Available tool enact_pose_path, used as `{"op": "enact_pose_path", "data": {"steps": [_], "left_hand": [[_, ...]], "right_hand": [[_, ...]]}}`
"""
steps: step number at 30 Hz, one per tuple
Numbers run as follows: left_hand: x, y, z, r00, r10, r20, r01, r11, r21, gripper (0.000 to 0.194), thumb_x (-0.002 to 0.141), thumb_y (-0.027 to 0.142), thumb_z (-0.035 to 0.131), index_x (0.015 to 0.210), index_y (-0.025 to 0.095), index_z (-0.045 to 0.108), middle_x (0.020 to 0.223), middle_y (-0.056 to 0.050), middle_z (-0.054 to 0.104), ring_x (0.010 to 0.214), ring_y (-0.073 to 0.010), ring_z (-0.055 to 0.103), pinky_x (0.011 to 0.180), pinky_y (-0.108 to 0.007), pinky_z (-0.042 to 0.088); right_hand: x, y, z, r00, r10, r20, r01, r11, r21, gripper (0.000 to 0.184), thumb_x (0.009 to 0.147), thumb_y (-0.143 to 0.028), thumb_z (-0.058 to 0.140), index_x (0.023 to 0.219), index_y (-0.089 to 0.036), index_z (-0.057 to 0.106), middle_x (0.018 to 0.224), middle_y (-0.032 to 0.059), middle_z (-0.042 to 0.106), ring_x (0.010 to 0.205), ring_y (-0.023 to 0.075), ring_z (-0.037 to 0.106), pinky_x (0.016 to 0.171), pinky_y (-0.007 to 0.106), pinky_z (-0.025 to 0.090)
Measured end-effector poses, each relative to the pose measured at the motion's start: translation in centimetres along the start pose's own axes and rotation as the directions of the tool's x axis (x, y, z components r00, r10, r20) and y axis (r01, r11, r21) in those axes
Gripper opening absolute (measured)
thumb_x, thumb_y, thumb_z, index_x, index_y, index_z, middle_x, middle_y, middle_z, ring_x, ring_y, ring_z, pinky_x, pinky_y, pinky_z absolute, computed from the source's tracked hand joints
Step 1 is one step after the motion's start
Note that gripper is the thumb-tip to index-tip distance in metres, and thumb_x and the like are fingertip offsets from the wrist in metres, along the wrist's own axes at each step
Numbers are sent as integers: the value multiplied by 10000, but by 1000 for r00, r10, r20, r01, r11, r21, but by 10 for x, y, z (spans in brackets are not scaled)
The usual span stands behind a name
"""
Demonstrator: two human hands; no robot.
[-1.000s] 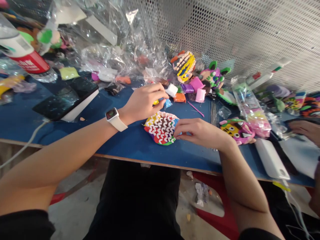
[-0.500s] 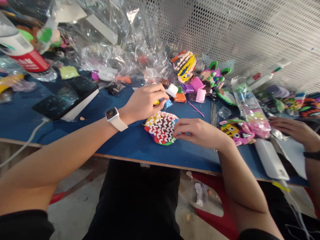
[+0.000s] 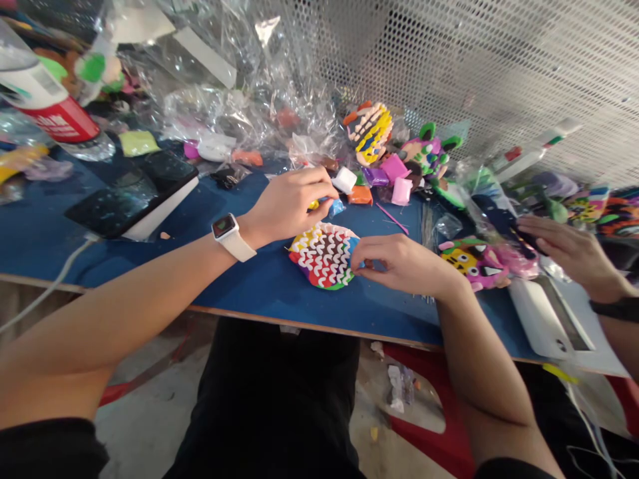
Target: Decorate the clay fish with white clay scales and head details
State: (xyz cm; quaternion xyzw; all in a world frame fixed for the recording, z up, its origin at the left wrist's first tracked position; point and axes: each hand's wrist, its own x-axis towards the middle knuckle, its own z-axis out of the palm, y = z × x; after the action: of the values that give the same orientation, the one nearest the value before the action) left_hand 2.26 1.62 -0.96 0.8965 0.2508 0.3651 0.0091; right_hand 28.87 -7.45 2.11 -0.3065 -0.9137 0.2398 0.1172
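A round clay piece (image 3: pixel 323 258) in several colours, covered with rows of white wavy strips, lies flat on the blue table. Just beyond its upper edge is my left hand (image 3: pixel 294 203), wearing a watch (image 3: pixel 225 226), with its fingers curled together. What they hold, if anything, is hidden. A small blue packet (image 3: pixel 336 207) and a bit of yellow show by the fingertips. At the clay piece's right edge, my right hand (image 3: pixel 399 263) has thumb and fingers pinched together; anything between them is too small to make out.
White (image 3: pixel 344 179), orange (image 3: pixel 360 195) and pink (image 3: pixel 401 191) clay blocks lie behind. A yellow-and-pink clay animal face (image 3: pixel 472 263) sits right, near a co-worker's hand (image 3: pixel 574 249) at a dark phone (image 3: pixel 504 223). Left are a phone (image 3: pixel 114 206) and a bottle (image 3: pixel 60 113).
My right hand has shifted slightly right, baring a little more of the clay piece's blue edge. The co-worker's hand has moved left, and a dark phone now shows under it.
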Motion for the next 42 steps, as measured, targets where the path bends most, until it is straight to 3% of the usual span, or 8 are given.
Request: {"op": "enact_pose_path", "data": {"steps": [23,26,28,31,35,38,42], "left_hand": [[0,2,0,1000,7,-2,-7,999,35,233,1046,212,561,1099,178,786,1086,-72,769,983,-205,732,884,-340,573],[2,-2,-8,998,18,59,-21,998,51,250,1039,211,550,1072,176,795,1090,-88,773,988,-216,733,888,-351,567],[4,-9,-22,984,44,171,-50,998,31,251,1015,213,556,1015,189,805,1067,-85,776,964,-213,733,861,-337,554],[6,-26,-54,923,30,383,-12,999,-49,206,941,227,608,912,232,812,977,-42,787,850,-181,721,811,-299,525],[0,-47,-90,770,-35,637,116,989,-87,144,817,303,760,942,265,819,869,13,788,697,-158,675,726,-268,494],[-8,-52,-94,667,-90,740,204,977,-66,279,709,298,863,982,264,815,817,27,767,645,-164,667,619,-262,459],[-10,-44,-87,555,-180,812,301,954,6,159,716,179,811,863,232,783,819,9,760,670,-164,681,600,-257,440]], "right_hand": [[2,-2,7,1000,-21,-12,21,1000,-16,174,1020,-138,650,1018,-215,806,1043,36,784,885,156,744,829,301,554],[3,-2,8,1000,-15,-16,15,1000,-11,149,1013,-148,668,1007,-220,799,1035,34,785,885,160,745,828,300,557],[3,-1,8,1000,-17,-16,17,1000,-5,130,1008,-155,687,995,-224,796,1018,31,781,879,161,742,823,297,555],[4,-1,8,999,-33,-21,33,999,7,128,1013,-158,687,985,-222,793,994,33,772,863,155,736,806,288,550],[4,-2,9,997,-35,-70,34,999,-18,82,1003,-209,709,1014,-210,790,1013,55,771,865,168,741,794,294,562],[6,-1,12,986,-71,-149,64,997,-54,91,1018,-221,697,1035,-216,786,1027,62,780,858,167,751,781,292,578],[12,2,18,931,-161,-327,139,986,-91,96,1021,-192,697,1052,-223,783,1026,71,798,870,167,774,768,286,617]]}}
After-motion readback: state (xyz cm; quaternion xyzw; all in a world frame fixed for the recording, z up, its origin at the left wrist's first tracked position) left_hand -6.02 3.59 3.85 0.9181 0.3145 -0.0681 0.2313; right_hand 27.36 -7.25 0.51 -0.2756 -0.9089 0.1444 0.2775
